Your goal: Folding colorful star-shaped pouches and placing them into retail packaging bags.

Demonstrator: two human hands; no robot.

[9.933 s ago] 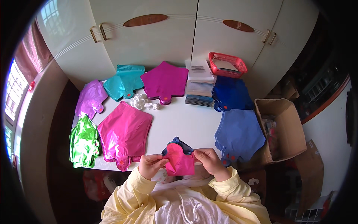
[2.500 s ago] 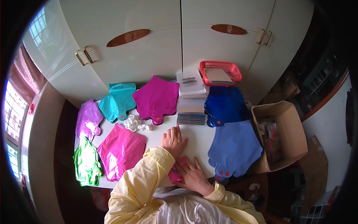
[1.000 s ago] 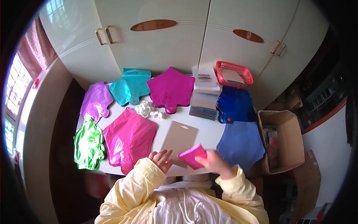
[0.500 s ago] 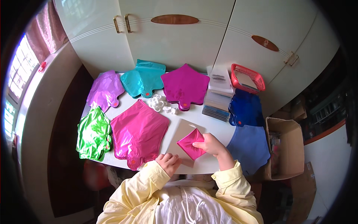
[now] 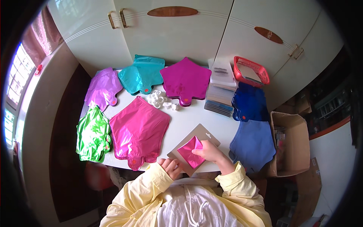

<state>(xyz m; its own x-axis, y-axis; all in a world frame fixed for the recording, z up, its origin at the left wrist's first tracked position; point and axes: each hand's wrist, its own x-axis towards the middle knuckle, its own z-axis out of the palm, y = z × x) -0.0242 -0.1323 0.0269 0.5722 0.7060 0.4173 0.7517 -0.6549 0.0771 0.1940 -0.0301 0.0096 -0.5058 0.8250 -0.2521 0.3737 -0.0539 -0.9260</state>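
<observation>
1. The person sits at the near edge of a white table (image 5: 189, 121), in a pale yellow top.
2. The right hand (image 5: 208, 151) holds a small folded pink balloon (image 5: 191, 151). The fingers pinch its right side and press it down on a grey card (image 5: 196, 142).
3. The card lies flat on the table, near the person, a bit right of the middle. It is turned like a diamond.
4. The left hand (image 5: 171, 166) rests at the near corner of the card with its fingers curled in. It touches the card's edge (it is hard to tell if it grips it).
5. Just left of the card lies a pile of big pink balloons (image 5: 138, 130), flat and shiny.
6. Further left, a crinkly green balloon (image 5: 92, 136) hangs partly over the table edge.
7. Along the far side, from left to right, lie a purple balloon (image 5: 103, 87), a teal one (image 5: 141, 75) and a dark pink star (image 5: 185, 80).
8. A little heap of white rings (image 5: 160, 100) sits between the star and the big pink pile.
9. Right of the star is a stack of clear packets (image 5: 221, 90), and a red basket (image 5: 251, 72) stands just past it.
10. On the right side lie dark blue balloons (image 5: 249, 106), with lighter blue ones (image 5: 254, 143) nearer the person.
11. A brown box (image 5: 291, 143) stands open beside the table on the right.
12. White cupboard doors (image 5: 181, 34) fill the far wall.
</observation>
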